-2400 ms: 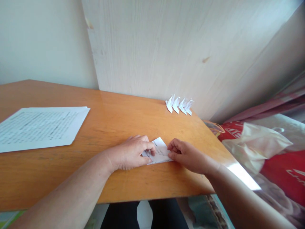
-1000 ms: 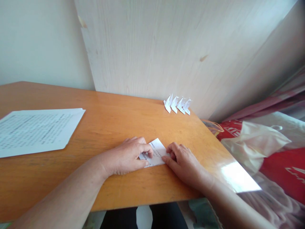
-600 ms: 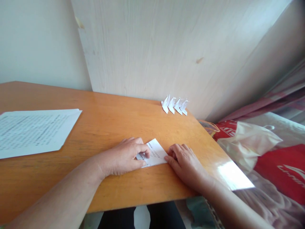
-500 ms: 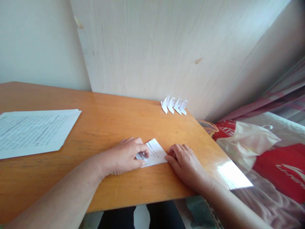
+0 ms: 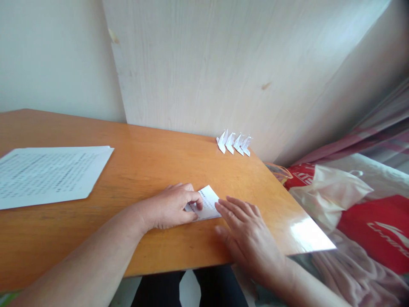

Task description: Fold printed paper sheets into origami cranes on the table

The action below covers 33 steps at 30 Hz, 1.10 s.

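A small folded piece of printed white paper lies on the wooden table near its front edge. My left hand is on the paper's left side, thumb and curled forefinger pressing it down; the other fingers are bent and partly hidden. At the paper's right corner, my right hand is open, fingers stretched out and thumb apart from them. Its fingertips are over or just touching the paper's right edge; I cannot tell which.
Several small folded white paper pieces stand in a row at the back of the table, by the panel. A stack of printed sheets lies at the left. Beyond the right edge are a pale plastic bag and a red bag.
My right hand has opened from bent fingers at the paper's corner to outstretched fingers, and its thumb has moved off toward me. My left hand stays on the paper. The view has shifted slightly.
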Tool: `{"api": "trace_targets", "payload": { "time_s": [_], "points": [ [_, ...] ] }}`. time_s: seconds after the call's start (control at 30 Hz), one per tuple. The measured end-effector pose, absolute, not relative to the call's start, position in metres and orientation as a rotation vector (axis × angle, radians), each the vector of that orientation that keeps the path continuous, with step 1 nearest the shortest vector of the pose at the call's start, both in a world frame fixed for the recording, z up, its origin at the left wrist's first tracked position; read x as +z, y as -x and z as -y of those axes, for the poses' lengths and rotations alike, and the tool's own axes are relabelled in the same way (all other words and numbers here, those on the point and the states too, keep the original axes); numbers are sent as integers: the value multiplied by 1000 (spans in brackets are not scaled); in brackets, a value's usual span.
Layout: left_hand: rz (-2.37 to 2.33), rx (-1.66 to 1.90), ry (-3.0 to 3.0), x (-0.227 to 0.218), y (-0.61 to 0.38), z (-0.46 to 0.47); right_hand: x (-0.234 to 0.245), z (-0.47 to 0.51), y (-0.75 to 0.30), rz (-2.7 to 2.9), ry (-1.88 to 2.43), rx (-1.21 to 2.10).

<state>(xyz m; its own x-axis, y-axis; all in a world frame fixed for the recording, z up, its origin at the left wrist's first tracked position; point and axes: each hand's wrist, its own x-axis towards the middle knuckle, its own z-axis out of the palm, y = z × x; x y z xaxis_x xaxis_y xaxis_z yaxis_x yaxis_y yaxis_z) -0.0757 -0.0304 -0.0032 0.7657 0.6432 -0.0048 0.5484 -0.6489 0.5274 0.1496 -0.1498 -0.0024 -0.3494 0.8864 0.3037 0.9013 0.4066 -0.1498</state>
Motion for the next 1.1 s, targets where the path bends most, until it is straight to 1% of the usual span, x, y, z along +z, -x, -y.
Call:
{"api": "trace_targets", "payload": {
  "time_s": [0.17, 0.43, 0.73, 0.97, 1.1],
  "points": [
    [-890, 252, -2452, 0, 75, 32, -9, 157, -135, 2519, 1507, -19],
    [-919, 214, -2419, 6, 76, 35, -8, 154, -144, 2581, 1476, 25],
    [-916, 212, -2425, 2, 77, 33, -9, 160, -169, 2545, 1496, -46],
    [-946, 186, -2408, 5, 76, 33, -11, 166, -185, 2531, 1626, -70],
    [-931, 210, -2427, 2, 76, 32, -7, 162, -191, 2428, 1690, -119]
  ]
}}
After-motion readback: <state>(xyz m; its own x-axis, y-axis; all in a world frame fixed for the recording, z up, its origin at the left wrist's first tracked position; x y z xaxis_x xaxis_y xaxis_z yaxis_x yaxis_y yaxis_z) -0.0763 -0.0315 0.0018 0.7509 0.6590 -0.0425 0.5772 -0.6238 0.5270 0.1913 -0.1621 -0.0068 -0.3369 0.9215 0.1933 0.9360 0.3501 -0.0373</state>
